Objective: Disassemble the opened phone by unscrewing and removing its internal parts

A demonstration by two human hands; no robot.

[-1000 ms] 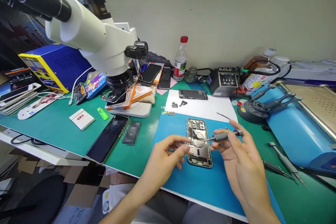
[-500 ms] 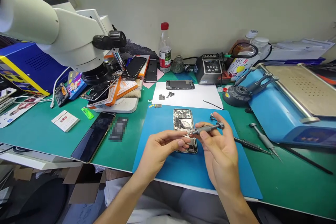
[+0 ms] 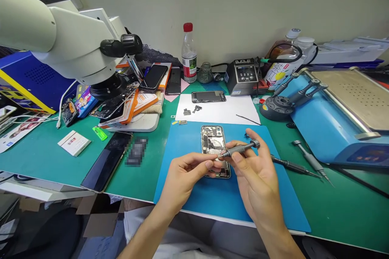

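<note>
My right hand (image 3: 258, 178) holds a grey precision screwdriver (image 3: 240, 149) between thumb and fingers, its tip pointing left. My left hand (image 3: 184, 174) is closed in a pinch at the screwdriver's tip; whatever sits between its fingertips is too small to make out. Beneath both hands an opened phone (image 3: 212, 131) lies on the blue mat (image 3: 179, 145), its inner parts showing and its lower half partly covered by my fingers.
Behind the mat, a white sheet (image 3: 219, 111) carries a phone screen (image 3: 208, 96) and small dark parts. More screwdrivers (image 3: 311, 162) lie at right, beside a blue heating machine (image 3: 328, 121). A microscope (image 3: 82, 44) overhangs the left side, near a large dark phone (image 3: 106, 162).
The view has shifted slightly. Both hands keep their grip, and the screwdriver's tip now sits closer against my left fingertips.
</note>
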